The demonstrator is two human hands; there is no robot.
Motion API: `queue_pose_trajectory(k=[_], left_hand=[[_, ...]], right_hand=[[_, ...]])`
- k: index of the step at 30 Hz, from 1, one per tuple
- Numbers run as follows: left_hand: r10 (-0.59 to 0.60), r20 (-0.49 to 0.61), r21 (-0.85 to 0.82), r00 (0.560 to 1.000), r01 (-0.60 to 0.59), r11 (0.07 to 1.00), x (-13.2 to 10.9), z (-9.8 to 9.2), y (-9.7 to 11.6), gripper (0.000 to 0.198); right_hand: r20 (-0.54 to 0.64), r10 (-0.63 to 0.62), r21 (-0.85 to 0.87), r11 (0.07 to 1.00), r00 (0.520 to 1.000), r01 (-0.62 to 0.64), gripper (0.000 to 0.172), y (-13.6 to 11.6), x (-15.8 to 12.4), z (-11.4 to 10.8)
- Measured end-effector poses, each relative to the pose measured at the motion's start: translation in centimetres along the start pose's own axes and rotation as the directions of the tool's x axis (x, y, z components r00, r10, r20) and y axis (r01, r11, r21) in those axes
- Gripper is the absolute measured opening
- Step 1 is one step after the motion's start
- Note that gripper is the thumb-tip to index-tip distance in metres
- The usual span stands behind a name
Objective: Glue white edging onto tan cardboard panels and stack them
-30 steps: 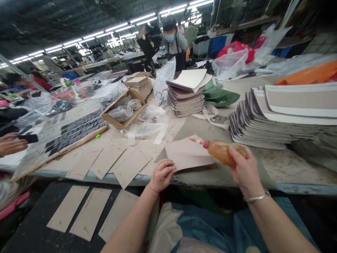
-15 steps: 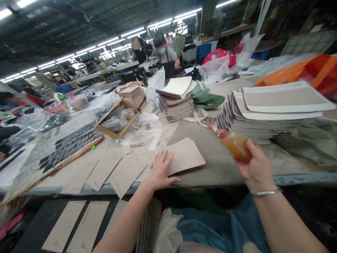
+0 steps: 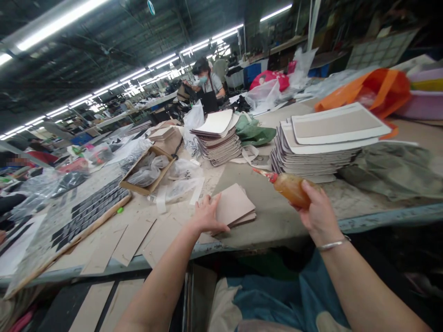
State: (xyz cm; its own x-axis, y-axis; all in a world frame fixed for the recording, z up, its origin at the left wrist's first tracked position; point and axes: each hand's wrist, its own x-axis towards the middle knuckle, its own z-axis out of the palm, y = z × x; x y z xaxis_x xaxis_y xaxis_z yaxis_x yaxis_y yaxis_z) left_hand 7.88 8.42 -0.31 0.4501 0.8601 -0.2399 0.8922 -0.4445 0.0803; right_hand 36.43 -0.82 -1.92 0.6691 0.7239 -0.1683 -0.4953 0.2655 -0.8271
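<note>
My right hand (image 3: 316,207) is wrapped around a squeeze bottle (image 3: 292,190) of amber glue. The bottle lies tilted in the air above the table, its red-wrapped nozzle pointing left. My left hand (image 3: 206,216) grips the left edge of a small stack of beige board pieces (image 3: 236,205), thumb along the near side and fingers at the far side. Left of that hand, several single beige pieces (image 3: 136,240) lie spread near the table edge, with brownish streaks of glue on them. More such pieces (image 3: 92,306) rest on a dark surface below the table.
Behind stand a tall pile of panels (image 3: 221,143) and a wider pile of white-edged panels (image 3: 318,152). A cardboard box (image 3: 147,177) with plastic bags sits left of centre. Rows of black strips (image 3: 93,212) lie further left. Beyond the table a person (image 3: 209,85) works.
My left hand has gone from lying flat at the stack's left side to gripping its edge, and the stack's pieces sit less fanned. The glue bottle stays in my right hand; the view has shifted.
</note>
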Motion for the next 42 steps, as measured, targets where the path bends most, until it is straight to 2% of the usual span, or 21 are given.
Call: queue_pose_trajectory(k=[3,6,12,17,24,32,37,40,42], left_hand=[[-0.078,-0.036,-0.02,0.996,0.077,0.997,-0.3,0.0,-0.5,0.132],[-0.13,-0.012,-0.026,0.991,0.13,0.991,-0.5,0.0,-1.2,0.129],[-0.044,-0.037,-0.12,0.998,0.04,0.992,-0.1,-0.1,-2.1,0.114],[0.026,-0.018,-0.134,1.0,-0.028,0.991,0.8,0.1,-1.8,0.113],[-0.05,0.041,-0.003,0.998,0.05,0.999,1.3,-1.0,-0.3,0.112],[-0.147,0.041,-0.047,0.988,0.149,0.988,1.7,-0.8,-0.7,0.111],[-0.176,-0.009,-0.119,0.984,0.174,0.977,1.5,-1.0,-1.7,0.094],[-0.178,0.019,-0.216,0.984,0.178,0.96,1.5,-1.5,-2.2,0.064],[-0.15,0.078,-0.362,0.986,0.168,0.917,1.3,-1.6,-2.4,0.043]], right_hand=[[-0.007,0.01,0.01,1.0,1.0,-0.01,0.047,-0.2,0.0,0.0],[-0.003,0.021,0.007,1.0,1.0,-0.021,0.048,-0.2,0.1,-0.1],[-0.009,0.024,0.002,1.0,1.0,-0.024,0.047,-0.1,0.2,-0.1],[-0.004,0.017,-0.004,1.0,1.0,-0.017,0.048,-0.1,-0.1,0.1],[-0.005,0.035,-0.01,0.999,0.999,-0.035,0.05,-0.2,-0.6,0.6],[0.015,0.034,-0.018,0.999,0.999,-0.034,0.047,0.1,-0.4,0.4],[0.025,0.039,-0.023,0.999,0.999,-0.038,0.049,0.1,-0.3,0.4],[0.021,0.038,-0.017,0.999,0.999,-0.038,0.05,0.2,-0.2,0.4],[0.011,0.029,-0.009,1.0,1.0,-0.029,0.05,0.1,-0.3,0.3]])
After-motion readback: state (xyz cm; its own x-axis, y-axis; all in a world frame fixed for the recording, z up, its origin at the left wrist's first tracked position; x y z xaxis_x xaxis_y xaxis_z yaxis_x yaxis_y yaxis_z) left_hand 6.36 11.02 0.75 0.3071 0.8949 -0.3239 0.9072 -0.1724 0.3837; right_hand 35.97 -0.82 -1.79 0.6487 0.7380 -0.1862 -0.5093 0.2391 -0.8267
